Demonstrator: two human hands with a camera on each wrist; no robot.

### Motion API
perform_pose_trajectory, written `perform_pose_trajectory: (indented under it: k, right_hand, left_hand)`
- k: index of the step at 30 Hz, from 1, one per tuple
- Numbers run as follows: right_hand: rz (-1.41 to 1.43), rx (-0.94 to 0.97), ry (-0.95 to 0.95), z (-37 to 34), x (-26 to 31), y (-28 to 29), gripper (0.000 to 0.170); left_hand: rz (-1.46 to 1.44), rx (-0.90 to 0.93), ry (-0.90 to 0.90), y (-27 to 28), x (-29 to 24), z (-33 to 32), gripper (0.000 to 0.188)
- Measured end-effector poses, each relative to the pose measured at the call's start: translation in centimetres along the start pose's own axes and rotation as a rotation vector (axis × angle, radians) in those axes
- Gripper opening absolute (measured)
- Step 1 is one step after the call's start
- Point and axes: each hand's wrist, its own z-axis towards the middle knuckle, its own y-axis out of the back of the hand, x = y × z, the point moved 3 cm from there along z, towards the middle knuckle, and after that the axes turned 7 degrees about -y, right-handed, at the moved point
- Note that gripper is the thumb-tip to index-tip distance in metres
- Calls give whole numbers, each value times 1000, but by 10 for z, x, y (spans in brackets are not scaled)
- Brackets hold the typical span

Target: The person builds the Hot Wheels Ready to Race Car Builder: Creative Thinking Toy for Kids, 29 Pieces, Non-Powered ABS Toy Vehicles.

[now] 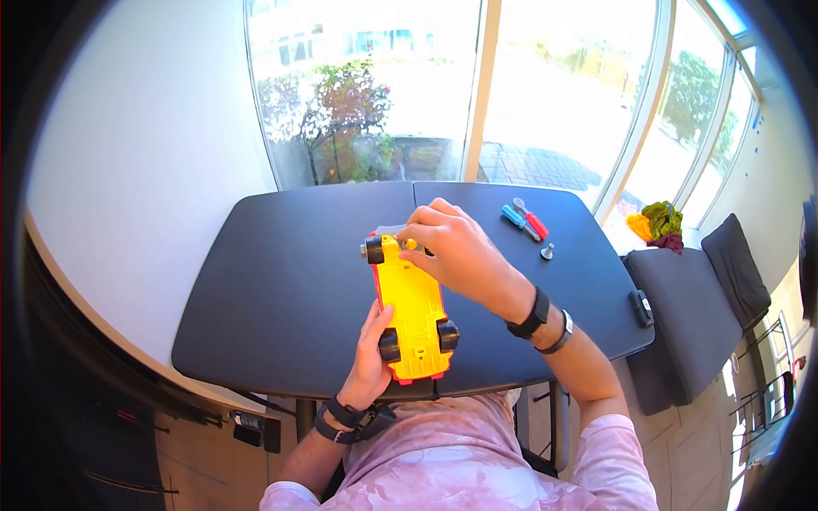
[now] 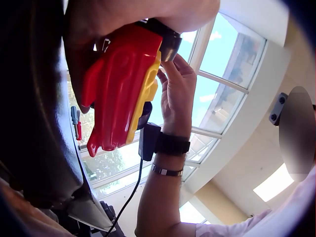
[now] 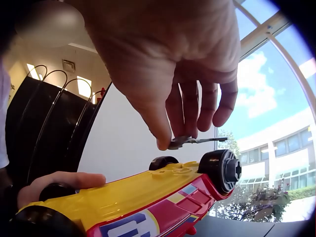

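A toy car with a yellow underside (image 1: 411, 298) and red body (image 2: 126, 84) is held above the table, its underside facing the head camera. My left hand (image 1: 371, 362) grips its lower left side, thumb on the yellow edge near a black wheel (image 1: 389, 345). At the car's far end, my right hand (image 1: 464, 251) pinches a thin grey piece (image 3: 190, 141) between thumb and fingers. The right wrist view shows that piece just above the underside, near a black wheel (image 3: 219, 170). Whether it touches the car I cannot tell. In the head view my right hand covers the far right corner.
On the table (image 1: 281, 281), a blue-handled tool (image 1: 518, 220) and a red-handled tool (image 1: 532, 221) lie at the back right, with a small grey part (image 1: 547, 251) nearer. A black device (image 1: 642, 308) sits at the right edge. Coloured cloths (image 1: 663, 221) rest beyond a dark chair (image 1: 682, 315).
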Motion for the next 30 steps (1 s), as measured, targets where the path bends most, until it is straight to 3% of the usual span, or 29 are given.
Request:
perform_pose_trajectory:
  k: [5, 17, 23, 26, 30]
  right_hand:
    - [74, 110, -81, 11, -17, -14, 23]
    - [101, 147, -102, 6, -28, -15, 21]
    - [11, 107, -81, 3, -21, -16, 24]
    - [83, -8, -62, 4, -18, -2, 28]
    - [-3, -38, -120, 5, -47, 31, 29]
  left_hand:
    - [-18, -4, 27, -1, -2, 0, 58]
    - [1, 3, -8, -6, -5, 1, 56]
    - [14, 6, -17, -5, -4, 0, 56]
    - [0, 4, -20, -5, -4, 1, 57]
    - [-22, 85, -4, -1, 1, 4, 61]
